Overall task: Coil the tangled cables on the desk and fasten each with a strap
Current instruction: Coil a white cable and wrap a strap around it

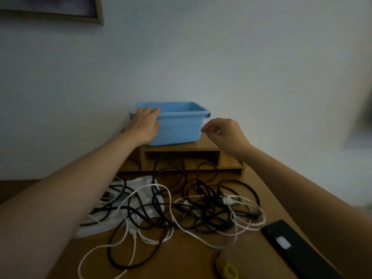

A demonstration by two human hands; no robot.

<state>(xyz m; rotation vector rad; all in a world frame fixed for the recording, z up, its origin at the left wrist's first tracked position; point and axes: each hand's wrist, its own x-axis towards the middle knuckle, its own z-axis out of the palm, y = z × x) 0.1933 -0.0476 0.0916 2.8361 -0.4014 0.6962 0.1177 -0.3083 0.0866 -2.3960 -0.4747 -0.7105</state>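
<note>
Blue bin (pixel 177 127) atop wooden shelf (pixel 229 165); black device (pixel 302 254)

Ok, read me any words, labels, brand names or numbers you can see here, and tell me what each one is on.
No text is readable in this view.
On the black flat object: a pale patch, too blurred to read.
On the cables: any marks on the plugs are too small to read.
On the blue bin: no label shows.
On the framed picture: dark, no lettering shows.
</note>
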